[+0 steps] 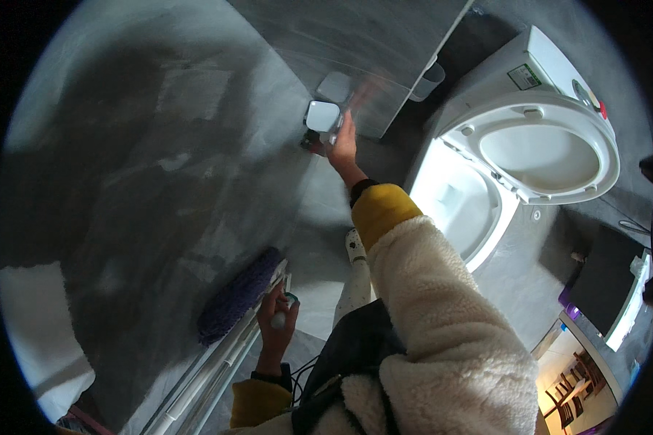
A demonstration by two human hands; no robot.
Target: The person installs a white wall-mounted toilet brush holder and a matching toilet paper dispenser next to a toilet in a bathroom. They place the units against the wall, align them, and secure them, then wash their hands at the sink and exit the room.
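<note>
My right hand [342, 145] reaches out to a small container with a square white lid [322, 116], beside a glossy grey panel. Its fingers run along the near side, the thumb round the front, so it looks closed on it. Something dark and small lies by the thumb; I cannot make out its kind. Lower down, my left hand [276, 322] is closed round a small round-ended white thing with a green part [278, 320], mostly hidden by the fingers. Close beside that hand are a purple fluffy mop head [239, 297] and pale poles [207, 377].
A white toilet [461, 206] with its lid raised stands at the right. The grey panel [355, 51] rises behind the container, with a grey cup [428, 81] at its edge. A white sheet [40, 333] hangs at the left; a dark shelf [606, 279] sits far right.
</note>
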